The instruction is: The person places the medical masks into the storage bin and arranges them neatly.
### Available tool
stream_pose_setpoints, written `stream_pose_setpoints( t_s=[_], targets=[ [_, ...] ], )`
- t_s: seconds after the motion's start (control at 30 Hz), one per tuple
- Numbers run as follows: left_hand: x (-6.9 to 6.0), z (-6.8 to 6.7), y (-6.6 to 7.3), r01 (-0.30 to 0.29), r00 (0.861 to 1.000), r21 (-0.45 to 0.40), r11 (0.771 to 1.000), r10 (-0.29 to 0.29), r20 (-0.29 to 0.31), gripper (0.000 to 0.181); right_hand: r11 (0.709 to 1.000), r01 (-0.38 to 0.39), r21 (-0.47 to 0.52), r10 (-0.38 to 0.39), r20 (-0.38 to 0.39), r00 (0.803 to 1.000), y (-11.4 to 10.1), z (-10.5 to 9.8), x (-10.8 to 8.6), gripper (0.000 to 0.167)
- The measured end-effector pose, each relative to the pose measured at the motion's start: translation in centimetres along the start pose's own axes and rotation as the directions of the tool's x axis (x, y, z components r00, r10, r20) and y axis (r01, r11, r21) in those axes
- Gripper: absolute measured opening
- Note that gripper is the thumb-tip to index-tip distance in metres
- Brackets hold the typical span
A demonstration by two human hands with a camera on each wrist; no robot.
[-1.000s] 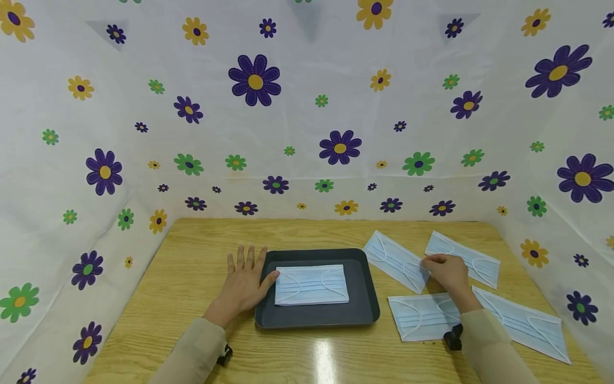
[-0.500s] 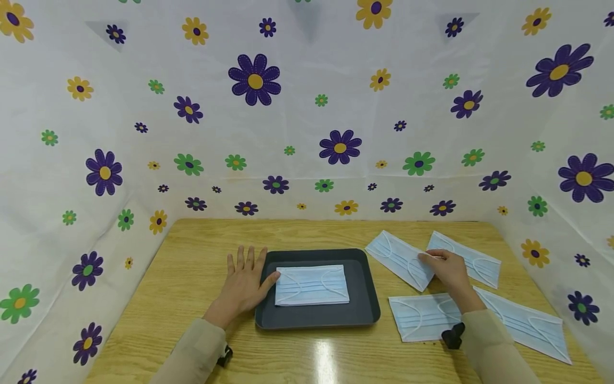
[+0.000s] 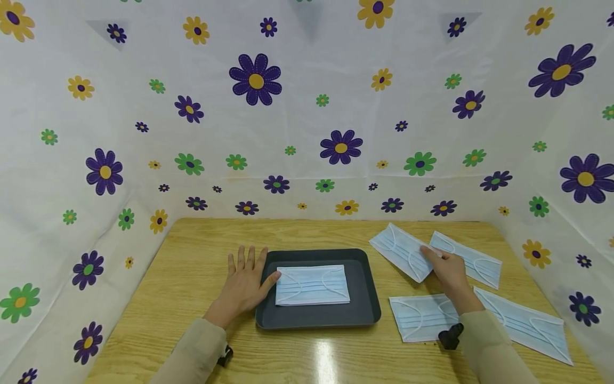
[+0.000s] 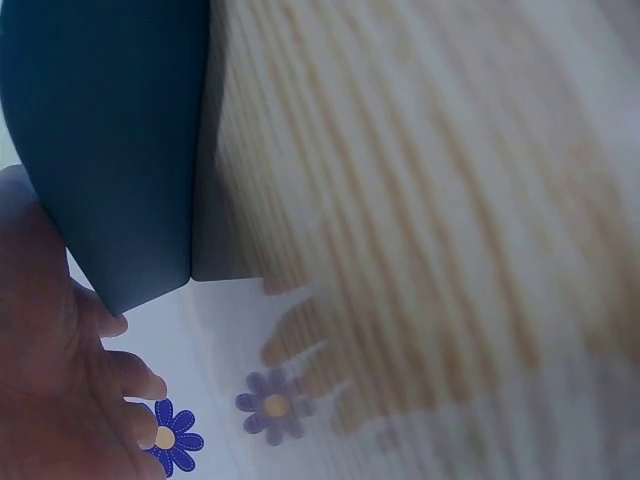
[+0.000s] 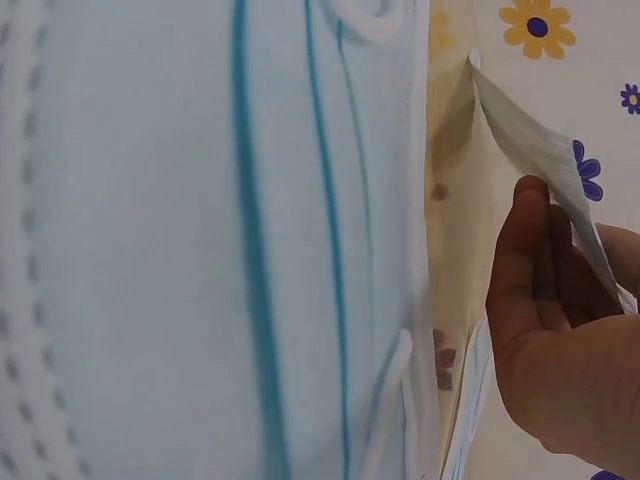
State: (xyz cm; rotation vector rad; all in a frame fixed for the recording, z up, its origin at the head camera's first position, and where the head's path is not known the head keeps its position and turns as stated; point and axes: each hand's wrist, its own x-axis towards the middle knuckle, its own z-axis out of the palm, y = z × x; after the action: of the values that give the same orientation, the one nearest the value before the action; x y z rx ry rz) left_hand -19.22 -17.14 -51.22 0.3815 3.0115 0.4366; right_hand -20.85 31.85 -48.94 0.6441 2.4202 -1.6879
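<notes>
Near the table's right back, my right hand [image 3: 450, 272] pinches a light blue face mask [image 3: 400, 250] by its right end. In the right wrist view, that mask [image 5: 535, 145] stands raised off the table between the thumb and fingers. My left hand [image 3: 244, 282] lies with spread, straight fingers at the left rim of a dark grey tray [image 3: 364, 298], its thumb reaching over the rim to a mask's edge. Inside the tray lies a stack of face masks [image 3: 312, 285], ear loops on top. The left wrist view shows the tray's side [image 4: 110, 150] beside the hand [image 4: 60, 350].
Three more masks lie flat on the wooden table [image 3: 201, 234]: one at the back right [image 3: 472, 261], one near the right forearm [image 3: 417, 319], one at the far right [image 3: 532, 328]. A flowered cloth [image 3: 297, 117] walls the back and sides.
My right hand has taken hold of the mask and lifted it off the table, shifting it slightly toward the back. The left hand and the tray have stayed in place.
</notes>
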Motion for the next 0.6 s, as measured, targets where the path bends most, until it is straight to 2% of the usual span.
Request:
stream_pose_setpoints(
  t_s=[0.1,0.27,0.43,0.5,0.6],
  targets=[
    [0.01,0.02,0.03,0.0,1.0,0.001,1.0,0.0,0.003,0.089,0.999,-0.017,0.036,0.017,-0.016,1.0,-0.18,0.13,-0.03,0.078],
    [0.06,0.04,0.08,-0.001,1.0,0.007,1.0,0.001,0.002,0.089,0.984,-0.055,0.169,0.06,-0.023,0.998,-0.42,0.37,-0.05,0.077],
    [0.11,0.09,0.04,0.001,1.0,0.013,1.0,-0.001,0.008,0.089,0.975,-0.065,0.211,0.074,-0.034,0.997,-0.59,0.34,-0.22,0.079],
    [0.12,0.08,0.04,0.003,1.0,0.014,1.0,-0.003,0.009,0.089,0.971,-0.071,0.23,0.08,-0.03,0.996,-0.68,0.28,-0.3,0.072],
    [0.12,0.02,0.03,0.004,1.0,0.011,1.0,-0.005,0.01,0.089,0.964,-0.079,0.253,0.09,-0.03,0.996,-0.9,0.16,-0.4,0.043]
  ],
)
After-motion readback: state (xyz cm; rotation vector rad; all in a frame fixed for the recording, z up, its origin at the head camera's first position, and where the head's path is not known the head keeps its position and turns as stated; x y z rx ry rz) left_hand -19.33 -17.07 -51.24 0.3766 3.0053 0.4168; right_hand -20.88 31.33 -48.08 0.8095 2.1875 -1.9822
